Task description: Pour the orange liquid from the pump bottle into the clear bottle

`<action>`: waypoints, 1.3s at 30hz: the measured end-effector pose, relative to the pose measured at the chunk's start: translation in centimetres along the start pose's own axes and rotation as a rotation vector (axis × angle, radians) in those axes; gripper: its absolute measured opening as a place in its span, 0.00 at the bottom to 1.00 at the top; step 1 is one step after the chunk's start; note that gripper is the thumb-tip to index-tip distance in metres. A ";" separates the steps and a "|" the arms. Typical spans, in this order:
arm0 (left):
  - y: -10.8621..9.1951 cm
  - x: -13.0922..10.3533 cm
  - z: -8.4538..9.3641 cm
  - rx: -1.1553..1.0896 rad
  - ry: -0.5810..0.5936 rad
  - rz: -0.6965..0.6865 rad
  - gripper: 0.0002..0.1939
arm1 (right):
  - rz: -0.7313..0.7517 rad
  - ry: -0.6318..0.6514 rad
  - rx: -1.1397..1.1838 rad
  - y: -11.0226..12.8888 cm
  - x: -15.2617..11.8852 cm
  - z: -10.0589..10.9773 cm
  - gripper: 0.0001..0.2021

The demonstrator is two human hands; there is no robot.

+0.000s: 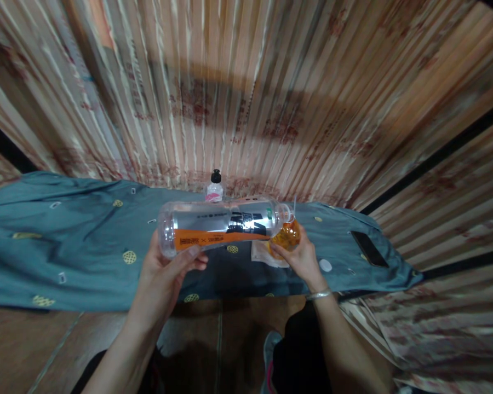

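Observation:
My left hand (168, 268) is wrapped round the base end of a clear plastic bottle (217, 224) with a silver and orange label. The bottle lies nearly level, its neck pointing right. My right hand (298, 254) grips a small orange see-through container (285, 235), whose exact kind I cannot make out. The bottle's mouth is at the top of this container, beside a thin pale stick or straw (294, 203). A white tissue or cloth (263, 254) lies under the container. Right of my right hand is a white round cap (325, 265).
A green cloth with yellow pineapple prints (94, 235) covers the long narrow surface. A small bottle with a black cap (215, 189) stands at the back. A dark phone (368, 249) lies at the right. Behind hangs a pleated curtain (230, 98); black poles (443, 153) run at the sides.

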State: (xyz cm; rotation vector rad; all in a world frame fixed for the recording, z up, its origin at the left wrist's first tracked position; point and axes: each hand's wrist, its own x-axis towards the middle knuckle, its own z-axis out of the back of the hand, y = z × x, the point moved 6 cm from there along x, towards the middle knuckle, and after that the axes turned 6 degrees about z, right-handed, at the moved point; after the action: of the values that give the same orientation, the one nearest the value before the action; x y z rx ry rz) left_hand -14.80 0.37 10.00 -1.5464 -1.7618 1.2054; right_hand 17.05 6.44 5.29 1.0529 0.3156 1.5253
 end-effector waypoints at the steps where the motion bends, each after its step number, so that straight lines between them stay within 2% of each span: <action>1: 0.0 0.0 0.0 -0.001 -0.001 0.003 0.34 | -0.002 0.002 0.002 0.0 0.0 0.0 0.47; 10: 0.0 0.1 -0.3 -0.011 0.016 -0.019 0.33 | 0.025 -0.010 0.018 0.2 0.0 -0.1 0.42; 14: 0.0 0.0 -0.2 -0.018 0.016 -0.017 0.31 | 0.028 -0.013 0.003 -0.1 0.0 0.0 0.43; 28: 0.2 0.2 -0.1 -0.039 0.031 -0.007 0.35 | 0.013 -0.001 0.032 0.0 0.0 -0.1 0.45; 35: 0.2 0.3 -0.2 -0.027 0.034 -0.008 0.31 | 0.018 -0.011 0.027 -0.2 0.0 -0.1 0.44; 39: 0.2 0.2 -0.1 -0.032 0.035 -0.009 0.32 | 0.034 -0.007 0.030 0.1 0.0 -0.1 0.42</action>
State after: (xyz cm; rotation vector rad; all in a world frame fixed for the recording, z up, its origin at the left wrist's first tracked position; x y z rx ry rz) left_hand -14.67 0.60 9.85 -1.5667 -1.7721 1.1436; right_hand 16.93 6.48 5.34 1.0922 0.3178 1.5508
